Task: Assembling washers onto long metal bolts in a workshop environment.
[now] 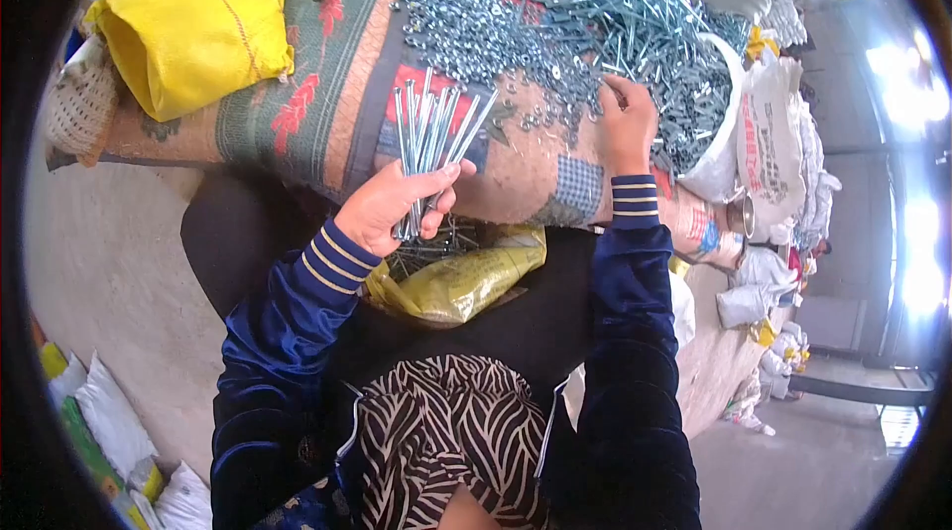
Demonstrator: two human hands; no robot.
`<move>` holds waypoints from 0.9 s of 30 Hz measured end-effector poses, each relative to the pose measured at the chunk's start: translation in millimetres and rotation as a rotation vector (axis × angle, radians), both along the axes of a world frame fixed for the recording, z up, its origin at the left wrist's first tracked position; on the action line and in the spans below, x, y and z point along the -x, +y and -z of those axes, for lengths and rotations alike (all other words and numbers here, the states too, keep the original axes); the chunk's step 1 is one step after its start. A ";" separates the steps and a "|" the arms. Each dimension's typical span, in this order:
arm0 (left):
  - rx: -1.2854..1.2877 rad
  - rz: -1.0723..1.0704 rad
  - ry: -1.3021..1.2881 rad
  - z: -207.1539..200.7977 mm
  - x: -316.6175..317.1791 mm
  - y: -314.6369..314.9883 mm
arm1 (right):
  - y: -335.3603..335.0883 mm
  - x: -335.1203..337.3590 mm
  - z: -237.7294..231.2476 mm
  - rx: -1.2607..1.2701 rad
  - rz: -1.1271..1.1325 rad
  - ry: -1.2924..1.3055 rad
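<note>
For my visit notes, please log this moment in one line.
Left hand: grips long silver metal bolts | Right hand: beside small silver metal fasteners

Holding left hand (402, 205) clenched, left forearm (283, 317) angled toward one o'clock; right hand (629, 128) half-curled, right forearm (633, 277) toward twelve.

We saw bright silver bolts (426, 138) and blue-grey nuts (466, 29) against a worktop cover (253, 128) of tan, dark green with red leafy motifs, and blue check. Our navy sleeves (635, 302) ended in gold-striped cuffs (635, 198), above a black garment (446, 431) with cream zebra-like lines. We noted a vivid yellow sack (198, 24) with brown stitching and a yellow plastic bag (461, 287).
</note>
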State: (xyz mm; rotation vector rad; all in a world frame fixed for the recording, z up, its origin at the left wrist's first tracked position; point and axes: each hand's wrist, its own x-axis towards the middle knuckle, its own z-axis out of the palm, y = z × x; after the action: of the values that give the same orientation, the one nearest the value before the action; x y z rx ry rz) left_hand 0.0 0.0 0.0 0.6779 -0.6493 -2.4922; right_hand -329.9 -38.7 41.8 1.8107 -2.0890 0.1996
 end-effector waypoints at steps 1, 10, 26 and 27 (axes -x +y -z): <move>0.023 0.016 -0.015 -1.6 -2.5 -4.6 | 2.8 -2.6 0.0 -0.030 -0.053 -0.621; 0.124 0.141 -0.096 -4.8 8.9 15.8 | 62.7 -44.3 -0.4 -0.173 -0.299 -1.683; 0.220 0.213 -0.083 -7.7 1.9 17.0 | 70.5 -65.1 -4.5 -0.098 -0.212 -1.990; 0.238 0.217 -0.109 -7.9 2.7 16.7 | 70.9 -64.7 -5.4 -0.098 -0.209 -1.990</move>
State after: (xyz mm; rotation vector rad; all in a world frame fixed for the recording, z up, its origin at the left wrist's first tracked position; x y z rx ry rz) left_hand -2.7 16.7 7.9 0.6874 -1.0930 -2.5259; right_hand -265.2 32.2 47.2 1.8627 -2.5881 2.9067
